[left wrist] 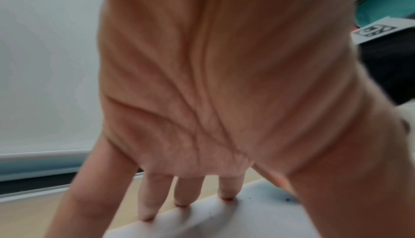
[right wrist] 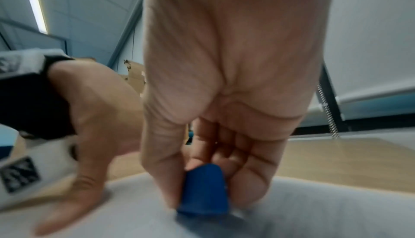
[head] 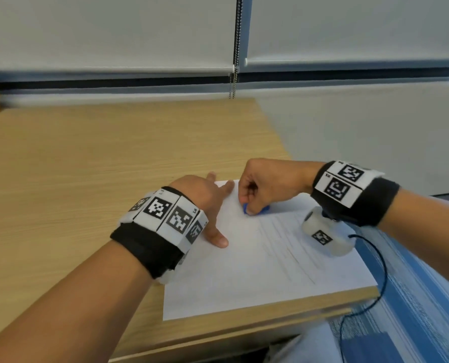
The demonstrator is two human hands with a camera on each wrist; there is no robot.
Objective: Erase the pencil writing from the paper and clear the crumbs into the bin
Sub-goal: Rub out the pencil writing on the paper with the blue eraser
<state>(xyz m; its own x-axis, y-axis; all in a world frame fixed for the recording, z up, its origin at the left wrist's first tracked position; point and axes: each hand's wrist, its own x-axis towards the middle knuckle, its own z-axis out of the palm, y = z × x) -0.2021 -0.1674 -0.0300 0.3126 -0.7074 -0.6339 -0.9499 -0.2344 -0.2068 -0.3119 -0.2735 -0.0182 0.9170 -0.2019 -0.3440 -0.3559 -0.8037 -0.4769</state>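
Paper [head: 257,263] flat at near right corner of tabletop [head: 113,158], faint pencil lines remaining. Blue eraser [right wrist: 203,190] pinched in right hand [head: 267,187], tip on sheet. Left hand [head: 205,203] spread, fingers [left wrist: 148,197] straight, pinning far edge. Best done with short strokes away from pinning hand, light pressure, avoiding creases.

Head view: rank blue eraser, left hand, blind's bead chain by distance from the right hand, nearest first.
1. Blue eraser: pinched in the right hand, on the paper.
2. Left hand: just left, pressing the paper's left edge.
3. Bead chain: far back, at the window.
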